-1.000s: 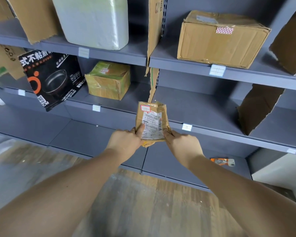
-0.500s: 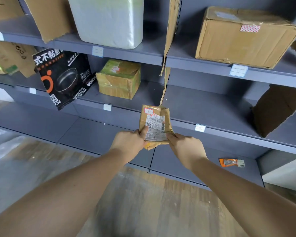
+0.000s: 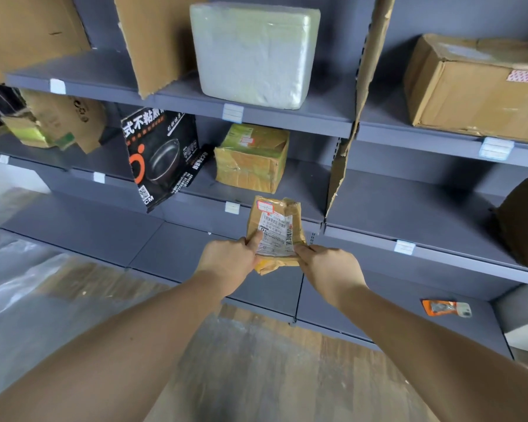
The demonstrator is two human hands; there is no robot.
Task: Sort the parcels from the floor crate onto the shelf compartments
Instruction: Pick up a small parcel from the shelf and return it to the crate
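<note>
A small crumpled brown parcel with a white shipping label is held up in front of the grey shelf unit. My left hand grips its lower left edge, thumb on the label. My right hand pinches its lower right corner. The parcel hangs just before the front edge of the middle shelf, close to the torn cardboard divider. The floor crate is out of view.
On the shelves stand a white foam box, a large brown carton, a taped yellow-brown box, a black pan box and cardboard dividers. An orange packet lies on the bottom shelf. Plastic sheeting covers the floor at left.
My view has shifted left along the shelves, so the boxes slid right in frame. Both hands still hold the parcel at about the same height.
</note>
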